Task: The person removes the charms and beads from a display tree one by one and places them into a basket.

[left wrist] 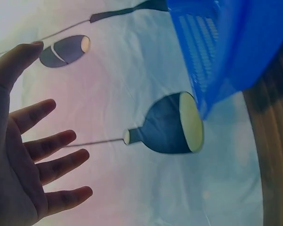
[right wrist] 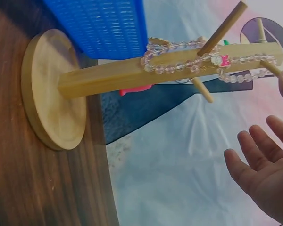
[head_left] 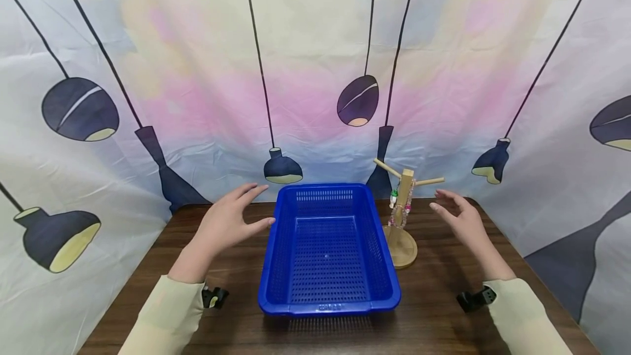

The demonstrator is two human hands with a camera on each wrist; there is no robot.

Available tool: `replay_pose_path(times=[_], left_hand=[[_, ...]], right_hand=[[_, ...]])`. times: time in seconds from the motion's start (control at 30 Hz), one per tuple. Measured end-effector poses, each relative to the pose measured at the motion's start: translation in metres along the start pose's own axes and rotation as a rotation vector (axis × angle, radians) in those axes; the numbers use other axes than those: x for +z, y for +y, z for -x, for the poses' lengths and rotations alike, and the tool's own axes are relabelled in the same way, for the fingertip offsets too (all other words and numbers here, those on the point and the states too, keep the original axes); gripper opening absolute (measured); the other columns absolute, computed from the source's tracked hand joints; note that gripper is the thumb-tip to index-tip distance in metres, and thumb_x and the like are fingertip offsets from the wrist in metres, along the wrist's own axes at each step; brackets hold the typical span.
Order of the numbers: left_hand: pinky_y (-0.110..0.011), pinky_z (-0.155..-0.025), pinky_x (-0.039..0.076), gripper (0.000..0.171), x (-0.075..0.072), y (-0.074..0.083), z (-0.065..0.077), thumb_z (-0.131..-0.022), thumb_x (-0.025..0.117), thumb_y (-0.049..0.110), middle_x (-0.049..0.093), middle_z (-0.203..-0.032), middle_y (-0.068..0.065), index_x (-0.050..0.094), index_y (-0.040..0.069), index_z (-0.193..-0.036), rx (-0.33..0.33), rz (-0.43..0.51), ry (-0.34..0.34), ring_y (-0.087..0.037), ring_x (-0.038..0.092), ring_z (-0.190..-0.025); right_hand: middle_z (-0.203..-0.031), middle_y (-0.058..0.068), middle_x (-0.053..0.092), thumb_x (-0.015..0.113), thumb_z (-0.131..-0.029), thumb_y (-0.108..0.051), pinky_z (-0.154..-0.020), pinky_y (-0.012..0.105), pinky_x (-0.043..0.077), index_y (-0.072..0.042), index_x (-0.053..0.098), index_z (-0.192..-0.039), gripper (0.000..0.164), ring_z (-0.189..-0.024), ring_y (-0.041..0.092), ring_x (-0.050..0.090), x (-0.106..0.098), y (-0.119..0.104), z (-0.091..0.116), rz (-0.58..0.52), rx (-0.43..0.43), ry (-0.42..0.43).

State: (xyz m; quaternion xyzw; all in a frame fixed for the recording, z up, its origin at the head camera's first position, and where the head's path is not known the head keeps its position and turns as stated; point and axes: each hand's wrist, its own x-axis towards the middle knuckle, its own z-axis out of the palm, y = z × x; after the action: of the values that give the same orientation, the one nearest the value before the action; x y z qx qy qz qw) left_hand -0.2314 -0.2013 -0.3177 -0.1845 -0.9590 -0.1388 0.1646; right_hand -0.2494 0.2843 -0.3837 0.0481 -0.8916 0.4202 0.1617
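So from where I stood, both hands were just hovering with nothing in them. The left hand (head_left: 224, 229) was out to the left of the blue basket (head_left: 327, 267), fingers spread wide, thumb near the rim but not gripping it. The right hand (head_left: 460, 221) was well over to the right of the basket, thumb and fingers apart in a loose curve, no hold on anything. The wooden stand (right wrist: 114, 78) with the bead bracelets (right wrist: 172, 69) stood upright just right of the basket, between it and that right hand. Looked like a get-in-position step to me, and honestly I'd want both hands loose like that. The stand was a slim post on a round base, so I reckon a sideways bump could've rocked it; better to come in fingertips first and slide any bracelet along its peg (head_left: 429, 182) toward the free end, not yank across it. The left seemed well placed to steady the basket's side. Main risk imo: knocking stand and basket together, or snagging beads.
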Motion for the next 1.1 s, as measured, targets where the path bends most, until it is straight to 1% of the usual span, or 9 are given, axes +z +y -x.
replay_pose_path(times=[0.07, 0.13, 0.2, 0.27, 0.37, 0.47, 0.67, 0.87, 1.1], left_hand=[[-0.065, -0.1, 0.05, 0.071, -0.002, 0.006, -0.005, -0.091, 0.074, 0.047, 0.052, -0.153, -0.019, 0.051, 0.018, -0.152, 0.01, 0.015, -0.008, -0.047, 0.056, -0.133], [-0.065, -0.1, 0.05, 0.071, -0.004, 0.012, -0.011, -0.092, 0.074, 0.046, 0.051, -0.154, -0.019, 0.05, 0.018, -0.153, 0.015, 0.044, -0.017, -0.047, 0.055, -0.134], [-0.066, -0.103, 0.048, 0.07, -0.005, 0.018, -0.016, -0.093, 0.072, 0.045, 0.05, -0.156, -0.018, 0.049, 0.019, -0.154, 0.024, 0.072, -0.03, -0.047, 0.053, -0.137], [-0.066, -0.104, 0.047, 0.068, -0.007, 0.025, -0.023, -0.094, 0.071, 0.045, 0.049, -0.157, -0.017, 0.049, 0.021, -0.154, 0.039, 0.1, -0.045, -0.045, 0.052, -0.139], [-0.064, -0.105, 0.048, 0.065, -0.009, 0.036, -0.033, -0.095, 0.071, 0.043, 0.05, -0.157, -0.014, 0.05, 0.023, -0.153, 0.075, 0.128, -0.053, -0.043, 0.053, -0.139], [-0.063, -0.106, 0.048, 0.065, -0.009, 0.049, -0.044, -0.094, 0.073, 0.042, 0.051, -0.156, -0.013, 0.051, 0.024, -0.153, 0.105, 0.155, -0.064, -0.041, 0.054, -0.139], [-0.06, -0.11, 0.047, 0.064, -0.001, 0.068, -0.061, -0.094, 0.073, 0.041, 0.052, -0.156, -0.013, 0.052, 0.022, -0.152, 0.164, 0.194, -0.109, -0.037, 0.053, -0.142], [-0.057, -0.116, 0.043, 0.061, 0.013, 0.08, -0.072, -0.096, 0.07, 0.039, 0.054, -0.155, -0.012, 0.053, 0.019, -0.151, 0.208, 0.251, -0.144, -0.035, 0.05, -0.145], [-0.055, -0.119, 0.04, 0.059, 0.028, 0.1, -0.085, -0.098, 0.067, 0.038, 0.053, -0.156, -0.01, 0.052, 0.018, -0.152, 0.232, 0.306, -0.209, -0.033, 0.048, -0.147]], right_hand=[[-0.149, 0.028, 0.053, 0.058, -0.105, -0.034, -0.096, 0.022, 0.051, 0.002, 0.046, -0.15, 0.059, -0.123, 0.02, 0.062, -0.001, -0.002, -0.001, 0.0, -0.001, 0.006], [-0.149, 0.027, 0.053, 0.057, -0.106, -0.034, -0.088, 0.008, 0.043, 0.002, 0.046, -0.151, 0.059, -0.113, -0.005, 0.057, -0.003, -0.003, -0.003, -0.016, 0.0, 0.004], [-0.15, 0.026, 0.053, 0.057, -0.106, -0.035, -0.083, 0.002, 0.039, 0.001, 0.045, -0.152, 0.059, -0.104, -0.022, 0.046, -0.003, -0.005, -0.005, -0.051, 0.007, 0.001], [-0.147, 0.021, 0.057, 0.057, -0.106, -0.034, -0.082, 0.001, 0.039, 0.001, 0.045, -0.152, 0.059, -0.1, -0.029, 0.041, -0.003, -0.007, -0.006, -0.099, 0.015, 0.005], [-0.127, -0.01, 0.066, 0.057, -0.106, -0.034, -0.083, 0.001, 0.045, 0.003, 0.045, -0.151, 0.06, -0.1, -0.027, 0.046, -0.003, -0.01, -0.009, -0.203, 0.042, 0.02], [-0.109, -0.035, 0.052, 0.059, -0.105, -0.034, -0.085, 0.002, 0.049, 0.007, 0.043, -0.15, 0.063, -0.1, -0.023, 0.052, -0.003, -0.012, -0.012, -0.319, 0.068, 0.033], [-0.111, -0.029, 0.055, 0.062, -0.103, -0.034, -0.088, 0.005, 0.051, 0.008, 0.04, -0.152, 0.068, -0.102, -0.018, 0.057, -0.004, -0.017, -0.018, -0.47, 0.1, 0.012], [-0.112, -0.024, 0.057, 0.064, -0.102, -0.03, -0.088, 0.007, 0.052, 0.004, 0.046, -0.149, 0.06, -0.103, -0.013, 0.059, -0.002, -0.02, -0.021, -0.557, 0.11, 0.029], [-0.11, -0.024, 0.061, 0.064, -0.102, -0.02, -0.088, 0.009, 0.053, -0.031, 0.065, -0.116, 0.017, -0.101, -0.011, 0.061, 0.001, -0.021, -0.023, -0.665, 0.092, 0.037]])
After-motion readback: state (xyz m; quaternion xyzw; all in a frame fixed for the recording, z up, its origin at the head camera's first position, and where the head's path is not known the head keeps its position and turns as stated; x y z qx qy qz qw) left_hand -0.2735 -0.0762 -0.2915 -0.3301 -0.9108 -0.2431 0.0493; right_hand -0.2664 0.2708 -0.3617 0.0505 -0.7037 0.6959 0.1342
